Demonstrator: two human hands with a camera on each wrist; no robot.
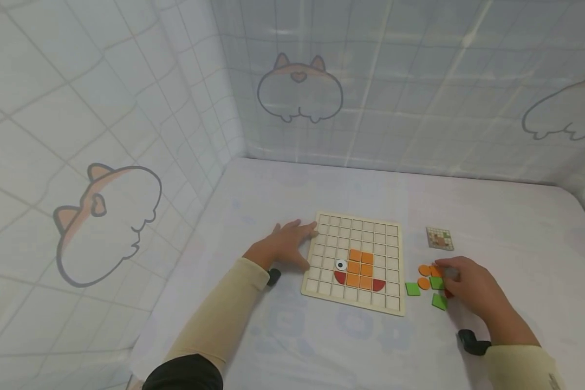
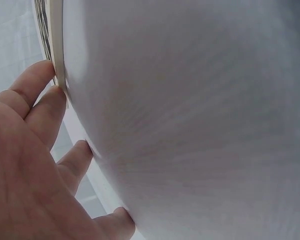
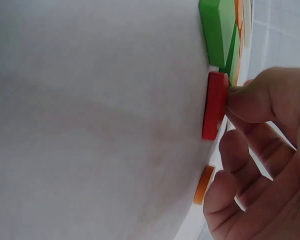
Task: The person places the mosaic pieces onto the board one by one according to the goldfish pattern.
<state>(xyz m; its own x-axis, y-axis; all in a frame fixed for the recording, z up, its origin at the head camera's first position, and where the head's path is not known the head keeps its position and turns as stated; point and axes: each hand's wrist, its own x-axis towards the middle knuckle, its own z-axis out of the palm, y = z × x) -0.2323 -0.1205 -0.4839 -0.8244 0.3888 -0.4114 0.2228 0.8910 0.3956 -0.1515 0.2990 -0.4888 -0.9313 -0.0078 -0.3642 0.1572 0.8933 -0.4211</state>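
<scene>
A square wooden grid board lies flat on the table, with orange squares, two red rounded pieces and a white eye piece in its cells. My left hand is spread along its left edge; in the left wrist view, fingertips touch the board's side. My right hand is over loose pieces right of the board, thumb and index finger close together beside a red piece. A greyish round patch shows between them; I cannot tell whether they pinch something.
Loose green pieces and orange discs lie between the board and my right hand. Behind them is a small pattern card showing a grid picture. White tile-patterned sheets with cartoon animals form walls behind and at left.
</scene>
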